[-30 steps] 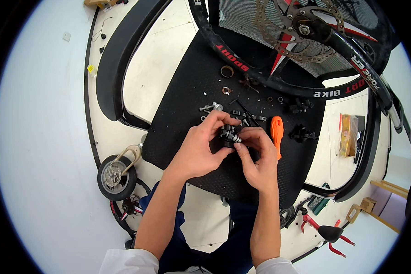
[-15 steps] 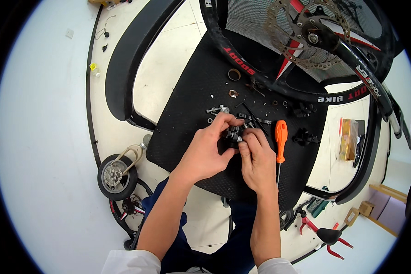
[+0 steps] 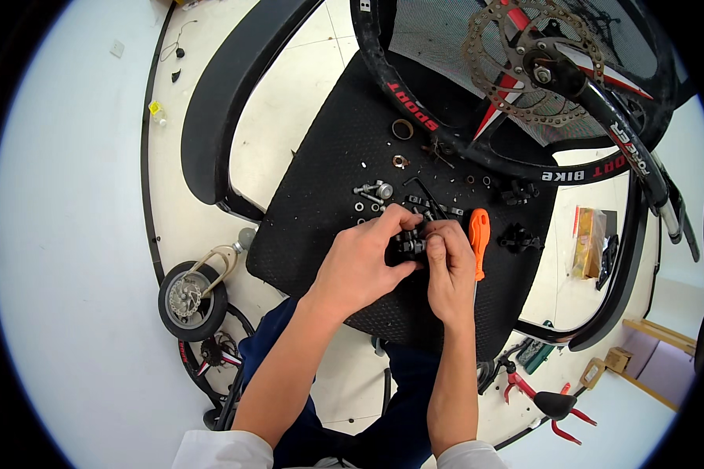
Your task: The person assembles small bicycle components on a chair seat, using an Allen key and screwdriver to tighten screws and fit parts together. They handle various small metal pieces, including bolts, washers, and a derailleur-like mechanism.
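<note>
Over the front of the black chair seat [image 3: 313, 211], my left hand [image 3: 360, 262] curls its thumb and fingers around a small black metal part [image 3: 409, 245] with knobs and notches. Its exact kind is partly hidden by the fingers. My right hand [image 3: 450, 270] pinches the right end of the same part. Just right of that hand lies an orange-handled screwdriver [image 3: 479, 238], its shaft toward me. Beyond the fingers lie a black hex key [image 3: 426, 190], silver bolts [image 3: 374, 189] and small washers [image 3: 359, 207].
A bicycle wheel [image 3: 414, 113] with a disc rotor [image 3: 477, 47] and a black fork [image 3: 610, 117] leans over the seat's far side. Black parts [image 3: 520, 237], a ring [image 3: 402, 129] and a rusty nut [image 3: 400, 161] lie around. Armrests [image 3: 219, 109] flank the seat. A small wheel [image 3: 193, 301] stands at left.
My right hand has shifted slightly right, its fingers now closer to the screwdriver. The black part stays between both hands, turned a little. The whole view has shifted slightly.
</note>
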{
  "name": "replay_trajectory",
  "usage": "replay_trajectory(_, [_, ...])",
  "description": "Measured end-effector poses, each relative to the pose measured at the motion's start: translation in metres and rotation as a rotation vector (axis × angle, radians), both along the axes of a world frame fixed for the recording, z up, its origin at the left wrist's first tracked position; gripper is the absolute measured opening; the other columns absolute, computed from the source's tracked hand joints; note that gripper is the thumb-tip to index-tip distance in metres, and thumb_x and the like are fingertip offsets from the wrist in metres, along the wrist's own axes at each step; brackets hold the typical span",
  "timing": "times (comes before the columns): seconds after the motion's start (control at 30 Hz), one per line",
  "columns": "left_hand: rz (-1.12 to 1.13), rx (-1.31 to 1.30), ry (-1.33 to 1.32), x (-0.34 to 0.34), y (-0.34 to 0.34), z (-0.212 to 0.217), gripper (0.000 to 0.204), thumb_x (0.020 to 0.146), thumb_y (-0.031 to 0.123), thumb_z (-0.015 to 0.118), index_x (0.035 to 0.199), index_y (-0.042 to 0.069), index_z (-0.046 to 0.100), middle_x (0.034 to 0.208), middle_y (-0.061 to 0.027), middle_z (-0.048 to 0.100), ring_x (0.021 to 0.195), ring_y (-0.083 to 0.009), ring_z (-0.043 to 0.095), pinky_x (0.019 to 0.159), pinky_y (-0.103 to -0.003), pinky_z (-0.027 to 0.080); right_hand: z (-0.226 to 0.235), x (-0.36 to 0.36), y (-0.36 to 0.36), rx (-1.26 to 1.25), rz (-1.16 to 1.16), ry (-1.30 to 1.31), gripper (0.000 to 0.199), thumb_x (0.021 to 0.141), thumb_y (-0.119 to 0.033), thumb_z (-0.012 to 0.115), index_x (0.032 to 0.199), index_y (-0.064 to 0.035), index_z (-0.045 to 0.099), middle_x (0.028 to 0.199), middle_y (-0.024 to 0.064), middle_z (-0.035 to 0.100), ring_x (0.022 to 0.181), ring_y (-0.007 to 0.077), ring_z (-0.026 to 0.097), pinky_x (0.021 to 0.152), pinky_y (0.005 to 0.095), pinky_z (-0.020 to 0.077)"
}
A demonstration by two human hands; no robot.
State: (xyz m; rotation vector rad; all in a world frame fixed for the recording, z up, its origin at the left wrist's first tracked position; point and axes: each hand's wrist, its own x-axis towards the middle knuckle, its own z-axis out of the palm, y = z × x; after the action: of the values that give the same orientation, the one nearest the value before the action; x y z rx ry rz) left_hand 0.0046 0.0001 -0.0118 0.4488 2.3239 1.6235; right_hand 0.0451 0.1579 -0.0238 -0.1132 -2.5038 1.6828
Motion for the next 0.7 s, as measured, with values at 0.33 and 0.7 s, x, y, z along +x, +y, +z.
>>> replay_trajectory(0.33, [0.045, 0.063, 0.155, 0.000, 0.015, -0.007, 0.041, 0.073, 0.008, 0.084, 0.110, 0.002, 0.069, 0.118, -0.0140, 0.071, 0.103, -0.0278, 0.071, 0.089, -0.035, 0.057, -0.005, -0.002, 0.009, -0.376, -0.194, -0.256, 0.023, 0.100, -0.027, 0.046, 0.105, -0.0068, 0.056, 0.103, 0.0046, 0.059, 0.094, 0.0105, 0.056, 0.077, 0.0256, 0.0472])
replay_trajectory(0.7, [0.172, 0.159, -0.056, -0.006, 0.015, 0.001, 0.038, 0.081, 0.014, 0.081, 0.117, 0.002, 0.073, 0.094, -0.0118, 0.074, 0.072, -0.0126, 0.070, 0.062, -0.024, 0.054, 0.005, 0.000, 0.014, -0.583, -0.035, -0.226, 0.019, 0.103, -0.017, 0.050, 0.114, -0.0020, 0.055, 0.116, 0.0089, 0.057, 0.100, 0.0157, 0.059, 0.079, 0.0341, 0.0582])
